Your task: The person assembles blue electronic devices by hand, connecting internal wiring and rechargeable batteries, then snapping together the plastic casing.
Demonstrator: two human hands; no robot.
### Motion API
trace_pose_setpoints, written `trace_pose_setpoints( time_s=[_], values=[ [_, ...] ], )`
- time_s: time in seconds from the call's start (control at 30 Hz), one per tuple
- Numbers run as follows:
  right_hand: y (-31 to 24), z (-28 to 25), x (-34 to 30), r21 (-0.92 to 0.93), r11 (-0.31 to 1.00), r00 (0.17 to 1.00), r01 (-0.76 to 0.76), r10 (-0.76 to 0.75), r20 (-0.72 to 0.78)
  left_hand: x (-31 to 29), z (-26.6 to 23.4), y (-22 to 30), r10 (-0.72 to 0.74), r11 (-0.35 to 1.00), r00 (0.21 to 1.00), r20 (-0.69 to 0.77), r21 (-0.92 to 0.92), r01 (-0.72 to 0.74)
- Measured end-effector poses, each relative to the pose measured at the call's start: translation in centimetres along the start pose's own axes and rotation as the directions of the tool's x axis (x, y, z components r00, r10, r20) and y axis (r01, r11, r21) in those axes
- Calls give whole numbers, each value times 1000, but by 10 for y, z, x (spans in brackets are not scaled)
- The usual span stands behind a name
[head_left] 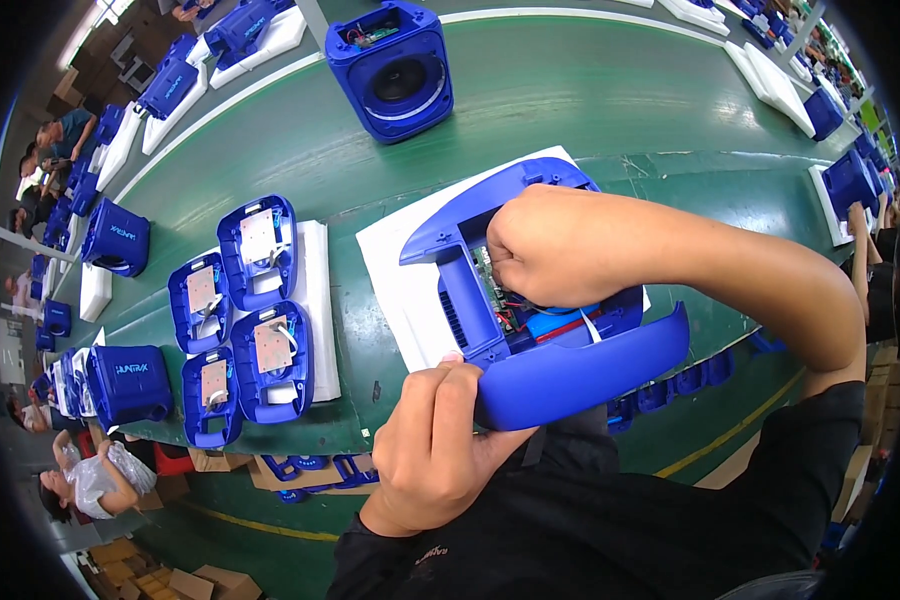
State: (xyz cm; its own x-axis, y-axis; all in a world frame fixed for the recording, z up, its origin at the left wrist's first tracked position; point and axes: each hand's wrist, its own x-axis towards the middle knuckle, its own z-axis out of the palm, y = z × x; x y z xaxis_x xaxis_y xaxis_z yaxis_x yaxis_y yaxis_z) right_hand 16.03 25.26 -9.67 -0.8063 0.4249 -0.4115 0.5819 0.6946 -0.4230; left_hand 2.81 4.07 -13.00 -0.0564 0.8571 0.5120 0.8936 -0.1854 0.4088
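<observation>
A blue plastic speaker housing lies on a white foam sheet in front of me, its open side facing up. Inside it show a green circuit board, thin wires and a blue and red block. My left hand grips the housing's near left corner, thumb beneath and fingers on the edge. Reaching into the opening above the circuit board, my right hand is closed with curled fingers. Its fingertips are hidden, and so is whatever they hold.
Several blue panels with metal plates lie on white foam to the left. An open blue speaker box stands on the green conveyor beyond. More blue boxes line the left. Other people work at both sides.
</observation>
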Motion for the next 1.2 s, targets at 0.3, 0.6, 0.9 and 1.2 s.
trace_pose_setpoints(
  time_s=[0.3, 0.6, 0.9, 1.2],
  values=[
    [1, 4, 1, -16, 999, 999, 41, -41, -22, -2, -1, 0, -12, 1000, 1000, 12, -1, 12],
    [-13, -12, -34, -19, 999, 963, -40, 33, -269, 1, 0, 2, -3, 1000, 999, 34, 2, 3],
    [53, 35, -121, 606, 779, 760, 162, 293, -579, -5, -1, -1, -26, 999, 1000, 8, 34, 26],
    [107, 169, -149, 851, 204, 832, 483, 196, -519, 8, 7, -6, -119, 985, 992, -42, -132, 112]
  ],
)
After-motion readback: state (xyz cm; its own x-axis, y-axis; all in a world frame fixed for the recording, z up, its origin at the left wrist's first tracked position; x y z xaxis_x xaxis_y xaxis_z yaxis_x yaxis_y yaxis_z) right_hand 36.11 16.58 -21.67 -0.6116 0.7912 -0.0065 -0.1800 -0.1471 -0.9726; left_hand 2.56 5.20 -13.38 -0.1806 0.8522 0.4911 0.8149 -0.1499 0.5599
